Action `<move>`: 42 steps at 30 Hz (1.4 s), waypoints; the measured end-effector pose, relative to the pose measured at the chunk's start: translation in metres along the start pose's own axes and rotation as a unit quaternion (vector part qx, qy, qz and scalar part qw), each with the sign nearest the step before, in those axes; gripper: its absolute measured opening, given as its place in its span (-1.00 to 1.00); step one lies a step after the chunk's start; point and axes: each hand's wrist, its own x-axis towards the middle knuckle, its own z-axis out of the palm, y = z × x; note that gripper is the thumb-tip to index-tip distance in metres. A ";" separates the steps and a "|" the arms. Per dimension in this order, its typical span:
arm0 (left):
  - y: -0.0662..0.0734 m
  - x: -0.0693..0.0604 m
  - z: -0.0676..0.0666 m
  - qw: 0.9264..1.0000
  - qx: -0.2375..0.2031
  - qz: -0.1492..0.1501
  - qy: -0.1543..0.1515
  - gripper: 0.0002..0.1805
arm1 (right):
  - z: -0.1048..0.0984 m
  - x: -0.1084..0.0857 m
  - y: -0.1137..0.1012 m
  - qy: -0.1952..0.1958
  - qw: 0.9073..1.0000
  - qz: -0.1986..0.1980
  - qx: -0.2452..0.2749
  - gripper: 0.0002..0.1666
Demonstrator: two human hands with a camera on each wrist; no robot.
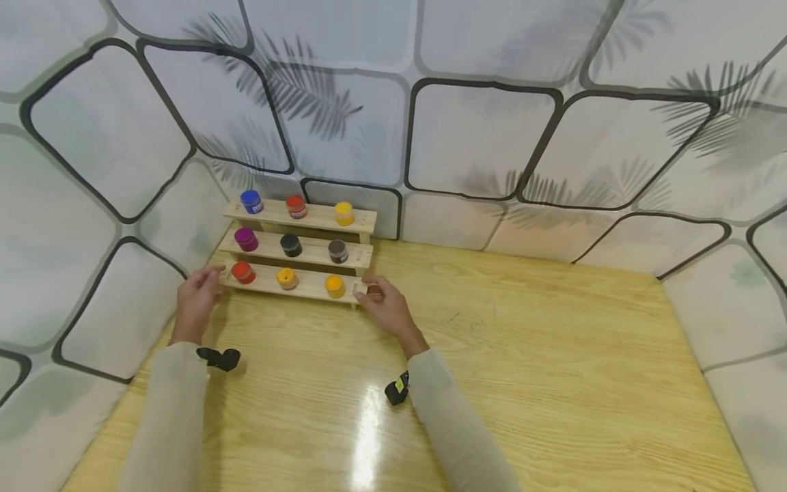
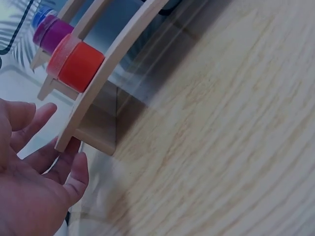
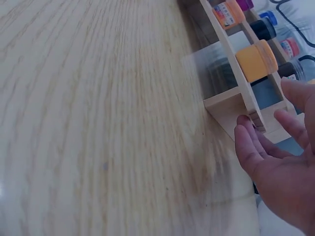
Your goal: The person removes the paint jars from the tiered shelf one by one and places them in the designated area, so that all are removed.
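A three-tier wooden rack [image 1: 311,288] stands at the back left of the table, bearing small paint jars. Blue [image 1: 251,201], red and yellow jars sit on the top tier; purple [image 1: 246,239], black and dark grey ones occupy the middle. Along the front tier are a red-orange jar [image 2: 87,67] and two yellow-orange jars [image 3: 256,61]. At the rack's left end, my left hand [image 1: 198,301] touches the front shelf with loosely bent fingers, thumb apart. The fingers of my right hand [image 1: 389,309] rest against the right end of that shelf, its thumb also apart.
The wood-grain tabletop [image 1: 553,355] extends in front of the rack and to its right. Patterned panels [image 1: 479,137] with leaf prints rise behind the table and on both sides. The rack stands close to the back and left panels.
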 end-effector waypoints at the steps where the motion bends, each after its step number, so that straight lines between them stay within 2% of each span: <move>1: -0.001 0.000 0.000 1.000 -0.013 0.000 0.000 -0.82 | 0.001 0.001 0.001 0.001 1.000 0.000 0.000 -0.53; 4: -0.002 0.000 0.000 1.000 0.016 -0.005 0.002 -0.81 | 0.003 0.003 0.003 0.003 1.000 0.001 0.004 -0.58; 7: -0.001 0.001 -0.001 0.997 0.077 -0.006 -0.006 -0.65 | 0.006 0.006 0.005 0.015 1.000 0.004 0.017 -0.62; 9: -0.001 0.001 -0.002 0.995 0.101 -0.009 -0.018 -0.57 | 0.007 0.008 0.007 0.028 0.999 0.007 0.022 -0.65; 13: 0.002 0.001 -0.003 0.993 0.106 -0.018 -0.038 -0.55 | 0.008 0.007 0.005 0.052 0.998 0.009 0.033 -0.69; 19: 0.003 0.001 -0.002 0.989 0.139 -0.018 -0.039 -0.55 | 0.006 0.004 0.003 0.057 0.998 0.013 0.033 -0.71; 25: 0.003 0.001 0.000 0.990 0.136 -0.024 -0.038 -0.58 | 0.002 0.001 -0.001 0.054 0.998 0.023 0.007 -0.73; 32: 0.005 -0.004 0.005 0.995 0.095 -0.027 -0.028 -0.78 | -0.005 -0.002 -0.001 0.046 0.998 0.026 -0.016 -0.74; 39: 0.006 -0.011 0.011 0.990 0.135 -0.011 -0.045 -0.75 | -0.016 -0.008 0.005 0.036 0.999 0.023 -0.029 -0.73; 42: 0.006 -0.014 0.014 0.990 0.132 -0.011 -0.054 -0.76 | -0.021 -0.011 0.007 0.030 0.999 0.023 -0.035 -0.72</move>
